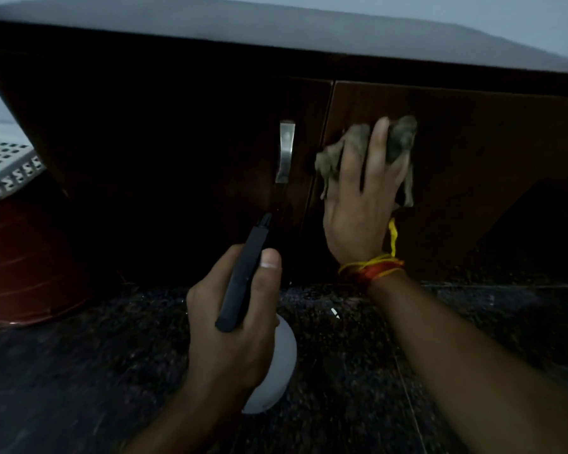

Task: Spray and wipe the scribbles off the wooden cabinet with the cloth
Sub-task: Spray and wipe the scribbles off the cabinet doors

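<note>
At the far left a white perforated basket (4,165) sits on top of a red bucket (23,263), both beside the dark wooden cabinet (145,132). The cabinet stands on a speckled dark floor (358,355), and a metal handle (285,152) runs down the left door near the seam between the two doors.

Near the middle, the left hand (230,329) has its grip clamped round a spray bottle (276,362), with the thumb lying along the black spray head (243,276). The nozzle points toward the lower edge of the left door, near the seam. The white body of the bottle shows below the hand.

To the right, the right hand (361,204) presses a grey cloth (404,142) flat against the right door (473,142), fingers spread over the bunched fabric; the grip is apart, holding the cloth by pressure against the wood. A red and yellow thread (371,268) circles that wrist.

The step in hand looks like wiping. The light is dim and the wood dark, so no scribbles can be made out, and it cannot be told how much is left to clean. To wipe well, the palm should keep even pressure on the cloth and work in overlapping strokes across the sprayed patch, turning the cloth to a clean face once it is soiled. The bottle is best kept aimed away from the wiping hand until another spray is needed.
</note>
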A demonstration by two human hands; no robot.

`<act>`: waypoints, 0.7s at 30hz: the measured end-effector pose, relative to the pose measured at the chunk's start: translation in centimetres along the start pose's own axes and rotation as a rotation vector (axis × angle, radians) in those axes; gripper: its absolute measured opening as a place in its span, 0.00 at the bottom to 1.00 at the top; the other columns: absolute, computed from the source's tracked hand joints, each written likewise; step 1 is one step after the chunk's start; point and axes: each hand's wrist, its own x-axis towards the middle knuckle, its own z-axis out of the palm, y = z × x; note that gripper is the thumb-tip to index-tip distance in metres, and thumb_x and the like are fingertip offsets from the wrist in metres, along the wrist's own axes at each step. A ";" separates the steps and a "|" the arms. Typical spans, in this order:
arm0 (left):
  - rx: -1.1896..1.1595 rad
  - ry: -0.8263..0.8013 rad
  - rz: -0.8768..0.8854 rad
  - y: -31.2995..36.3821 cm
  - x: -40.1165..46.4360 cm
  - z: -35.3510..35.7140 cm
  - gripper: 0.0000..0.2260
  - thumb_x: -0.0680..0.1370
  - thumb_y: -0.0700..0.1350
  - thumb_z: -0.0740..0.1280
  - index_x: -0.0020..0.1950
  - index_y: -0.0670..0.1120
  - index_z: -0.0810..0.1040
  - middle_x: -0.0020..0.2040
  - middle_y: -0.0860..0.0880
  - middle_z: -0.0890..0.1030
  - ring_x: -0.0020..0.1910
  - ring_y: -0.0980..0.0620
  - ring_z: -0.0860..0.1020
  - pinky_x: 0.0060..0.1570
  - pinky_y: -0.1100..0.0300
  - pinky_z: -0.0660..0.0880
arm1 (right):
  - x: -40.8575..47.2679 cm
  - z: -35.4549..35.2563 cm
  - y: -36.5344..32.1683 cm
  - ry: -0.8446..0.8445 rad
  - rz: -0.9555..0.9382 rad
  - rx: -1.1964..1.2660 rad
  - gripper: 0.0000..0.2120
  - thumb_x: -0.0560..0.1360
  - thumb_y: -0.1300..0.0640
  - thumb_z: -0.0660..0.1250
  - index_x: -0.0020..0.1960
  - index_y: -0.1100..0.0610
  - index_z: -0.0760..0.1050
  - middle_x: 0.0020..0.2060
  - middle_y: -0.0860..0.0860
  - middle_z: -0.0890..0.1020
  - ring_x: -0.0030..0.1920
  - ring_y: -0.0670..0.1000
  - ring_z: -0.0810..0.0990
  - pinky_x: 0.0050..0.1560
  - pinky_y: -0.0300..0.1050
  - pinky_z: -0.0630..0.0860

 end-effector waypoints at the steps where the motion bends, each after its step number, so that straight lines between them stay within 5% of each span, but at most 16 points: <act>1: 0.006 0.001 0.003 0.0 0.0 0.0 0.26 0.72 0.75 0.56 0.42 0.53 0.76 0.37 0.41 0.76 0.28 0.47 0.73 0.30 0.57 0.70 | 1.2 -0.2 -0.4 0.026 0.026 0.012 0.18 0.82 0.59 0.55 0.71 0.59 0.63 0.73 0.64 0.61 0.71 0.74 0.59 0.72 0.70 0.54; 5: 0.016 0.006 -0.010 0.2 0.1 0.1 0.25 0.73 0.74 0.56 0.44 0.54 0.75 0.37 0.41 0.75 0.28 0.45 0.72 0.33 0.51 0.70 | 1.8 0.3 -0.8 0.081 0.019 -0.004 0.16 0.82 0.62 0.52 0.69 0.58 0.64 0.72 0.62 0.63 0.72 0.70 0.59 0.71 0.70 0.57; 8: -0.005 0.017 -0.010 0.8 0.3 -0.1 0.26 0.72 0.75 0.56 0.44 0.54 0.75 0.39 0.42 0.76 0.27 0.44 0.72 0.32 0.52 0.69 | -1.6 0.9 0.2 0.042 -0.021 -0.035 0.16 0.80 0.65 0.60 0.68 0.60 0.64 0.70 0.62 0.58 0.74 0.64 0.54 0.70 0.69 0.62; 12: 0.000 0.049 0.003 1.3 0.4 -0.7 0.18 0.75 0.63 0.60 0.40 0.49 0.76 0.39 0.42 0.76 0.26 0.44 0.72 0.31 0.51 0.69 | -3.1 0.3 -1.1 -0.060 0.069 0.105 0.18 0.82 0.66 0.54 0.71 0.62 0.60 0.73 0.63 0.52 0.78 0.58 0.42 0.71 0.71 0.57; 17: -0.004 0.078 0.006 1.8 0.6 -1.8 0.18 0.75 0.61 0.59 0.41 0.48 0.77 0.35 0.40 0.76 0.26 0.48 0.74 0.28 0.65 0.71 | -2.6 -0.9 -4.5 -0.111 0.229 0.335 0.21 0.80 0.63 0.51 0.73 0.61 0.54 0.76 0.62 0.48 0.78 0.59 0.44 0.72 0.67 0.58; 21: -0.009 0.081 0.012 2.6 0.8 -2.4 0.19 0.74 0.61 0.59 0.42 0.47 0.77 0.37 0.39 0.76 0.26 0.47 0.73 0.29 0.69 0.70 | -3.0 -1.0 -5.2 -0.093 0.153 0.275 0.20 0.78 0.65 0.55 0.69 0.63 0.59 0.74 0.63 0.53 0.78 0.58 0.46 0.71 0.72 0.56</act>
